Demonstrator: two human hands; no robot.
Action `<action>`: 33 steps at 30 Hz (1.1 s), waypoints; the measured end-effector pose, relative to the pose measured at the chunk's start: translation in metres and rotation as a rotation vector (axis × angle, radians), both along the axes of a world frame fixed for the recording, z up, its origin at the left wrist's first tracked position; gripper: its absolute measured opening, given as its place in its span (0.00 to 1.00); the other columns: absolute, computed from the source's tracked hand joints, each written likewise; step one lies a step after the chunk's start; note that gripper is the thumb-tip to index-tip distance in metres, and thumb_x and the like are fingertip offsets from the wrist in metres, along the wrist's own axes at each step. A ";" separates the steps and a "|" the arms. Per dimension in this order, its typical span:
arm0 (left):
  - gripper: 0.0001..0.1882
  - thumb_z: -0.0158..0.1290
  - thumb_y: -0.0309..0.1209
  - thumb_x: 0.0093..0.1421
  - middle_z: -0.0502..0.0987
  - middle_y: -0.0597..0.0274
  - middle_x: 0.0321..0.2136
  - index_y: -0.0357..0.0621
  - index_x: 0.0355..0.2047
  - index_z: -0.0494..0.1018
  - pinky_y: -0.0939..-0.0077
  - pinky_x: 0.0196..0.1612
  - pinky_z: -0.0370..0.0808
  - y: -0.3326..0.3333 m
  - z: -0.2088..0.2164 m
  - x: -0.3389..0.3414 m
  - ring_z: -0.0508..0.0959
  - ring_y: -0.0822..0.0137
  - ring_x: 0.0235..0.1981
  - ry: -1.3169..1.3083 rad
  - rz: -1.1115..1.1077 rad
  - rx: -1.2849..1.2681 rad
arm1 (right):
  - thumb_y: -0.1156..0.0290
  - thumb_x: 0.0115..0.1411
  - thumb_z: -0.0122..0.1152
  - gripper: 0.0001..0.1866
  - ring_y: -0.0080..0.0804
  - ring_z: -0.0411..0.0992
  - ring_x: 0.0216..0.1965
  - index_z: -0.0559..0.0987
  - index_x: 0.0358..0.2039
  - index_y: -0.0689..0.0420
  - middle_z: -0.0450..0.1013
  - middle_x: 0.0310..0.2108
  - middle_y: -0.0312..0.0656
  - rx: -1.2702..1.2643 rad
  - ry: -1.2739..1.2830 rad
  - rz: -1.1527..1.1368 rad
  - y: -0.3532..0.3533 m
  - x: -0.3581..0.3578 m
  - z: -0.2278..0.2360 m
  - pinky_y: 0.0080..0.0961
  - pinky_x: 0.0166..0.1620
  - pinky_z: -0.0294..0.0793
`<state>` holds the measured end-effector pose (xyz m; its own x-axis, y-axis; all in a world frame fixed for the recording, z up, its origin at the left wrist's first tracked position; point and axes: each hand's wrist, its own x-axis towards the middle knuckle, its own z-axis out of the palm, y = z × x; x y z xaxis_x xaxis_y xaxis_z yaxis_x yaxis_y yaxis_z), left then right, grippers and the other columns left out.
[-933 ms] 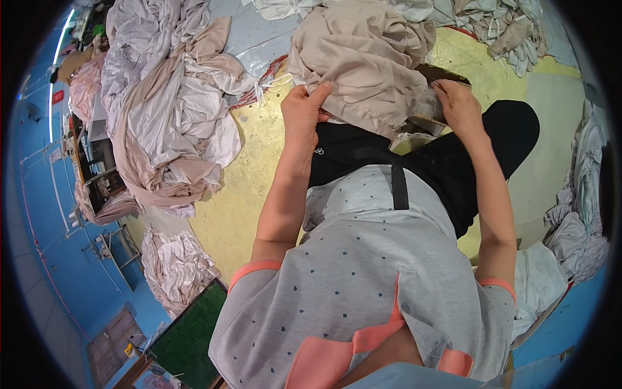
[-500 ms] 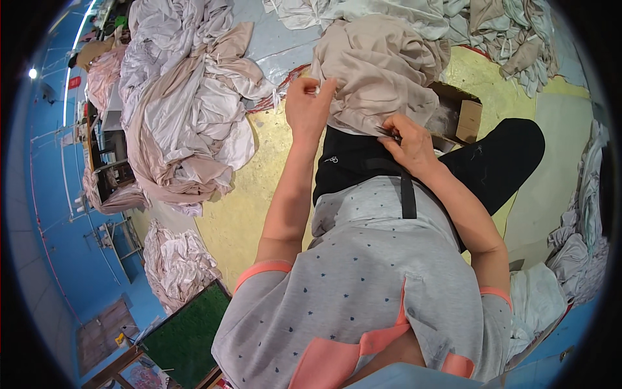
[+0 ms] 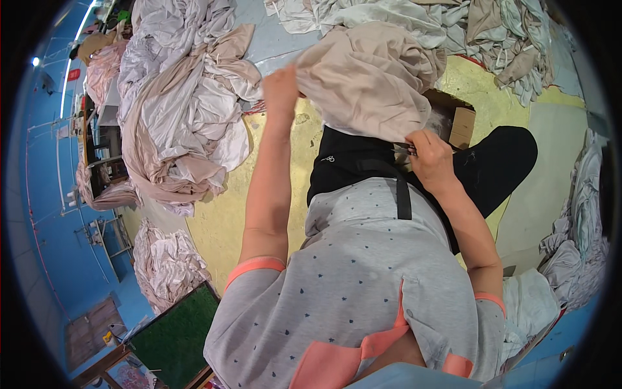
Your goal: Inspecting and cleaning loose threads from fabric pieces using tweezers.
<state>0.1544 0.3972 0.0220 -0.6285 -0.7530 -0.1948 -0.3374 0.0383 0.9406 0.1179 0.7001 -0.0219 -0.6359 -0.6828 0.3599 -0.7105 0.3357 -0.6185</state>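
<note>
A large piece of beige cloth (image 3: 366,78) lies bunched over my lap and the floor in front of me. My left hand (image 3: 280,93), slightly blurred, is closed on its left edge and holds that side stretched out. At the cloth's near right corner is my right hand (image 3: 433,161), closed around a small dark metal tool (image 3: 403,149) whose exact kind I cannot make out. The fingertips of that hand meet the cloth edge. Beneath the cloth are my black trousers (image 3: 350,155), with a black strap (image 3: 403,198) hanging at the waist.
Beside my right knee an open cardboard box (image 3: 462,126) sits on the yellowish floor (image 3: 220,220). A tall heap of white and beige fabric (image 3: 184,123) rises at the left. More fabric piles (image 3: 512,45) lie at the back right, and a green-topped surface (image 3: 175,337) stands at the lower left.
My left hand has gone from open fingers to a grip on the cloth and moved left, pulling it wide. My right hand has shifted slightly right and down.
</note>
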 end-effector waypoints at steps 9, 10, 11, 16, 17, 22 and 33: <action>0.17 0.44 0.41 0.67 0.78 0.60 0.34 0.38 0.41 0.71 0.77 0.24 0.72 -0.045 -0.026 -0.005 0.78 0.68 0.29 0.496 0.319 0.517 | 0.86 0.37 0.56 0.15 0.44 0.69 0.26 0.73 0.28 0.58 0.67 0.24 0.45 0.108 0.150 0.022 0.014 0.000 -0.021 0.35 0.28 0.70; 0.17 0.44 0.41 0.67 0.78 0.60 0.34 0.38 0.41 0.71 0.77 0.24 0.72 -0.044 -0.036 -0.002 0.78 0.68 0.29 0.494 0.324 0.516 | 0.86 0.37 0.56 0.15 0.44 0.69 0.26 0.73 0.28 0.58 0.67 0.24 0.45 0.108 0.148 0.026 0.017 -0.001 -0.024 0.35 0.28 0.70; 0.19 0.43 0.42 0.67 0.77 0.59 0.39 0.38 0.45 0.70 0.74 0.30 0.74 -0.038 -0.042 -0.003 0.78 0.66 0.36 0.452 0.297 0.582 | 0.86 0.38 0.57 0.15 0.44 0.70 0.27 0.73 0.29 0.58 0.67 0.24 0.45 0.147 0.135 0.019 0.018 -0.002 -0.026 0.35 0.28 0.70; 0.21 0.46 0.44 0.66 0.75 0.57 0.45 0.37 0.48 0.68 0.69 0.39 0.75 -0.009 -0.055 0.019 0.77 0.64 0.44 0.214 0.126 0.742 | 0.81 0.42 0.61 0.12 0.41 0.72 0.29 0.72 0.28 0.56 0.68 0.25 0.43 0.207 0.000 0.048 0.021 -0.003 -0.025 0.34 0.29 0.72; 0.21 0.46 0.44 0.66 0.75 0.57 0.45 0.37 0.48 0.68 0.69 0.39 0.75 0.001 -0.052 0.026 0.77 0.64 0.44 0.207 0.131 0.745 | 0.82 0.41 0.62 0.13 0.42 0.72 0.29 0.73 0.28 0.57 0.68 0.25 0.43 0.194 -0.033 0.039 0.021 -0.004 -0.025 0.34 0.29 0.71; 0.16 0.52 0.38 0.63 0.78 0.56 0.34 0.35 0.39 0.70 0.76 0.29 0.73 0.054 -0.034 0.073 0.78 0.68 0.33 0.067 0.179 0.465 | 0.84 0.39 0.63 0.14 0.42 0.72 0.26 0.74 0.29 0.58 0.70 0.24 0.43 0.160 -0.108 0.004 0.023 -0.005 -0.016 0.32 0.29 0.71; 0.10 0.58 0.30 0.59 0.74 0.63 0.23 0.42 0.26 0.68 0.83 0.18 0.65 0.095 -0.020 0.063 0.77 0.71 0.22 0.031 0.083 0.776 | 0.84 0.40 0.63 0.13 0.43 0.72 0.26 0.75 0.30 0.60 0.71 0.25 0.43 0.186 -0.234 0.057 0.033 0.002 -0.004 0.30 0.28 0.71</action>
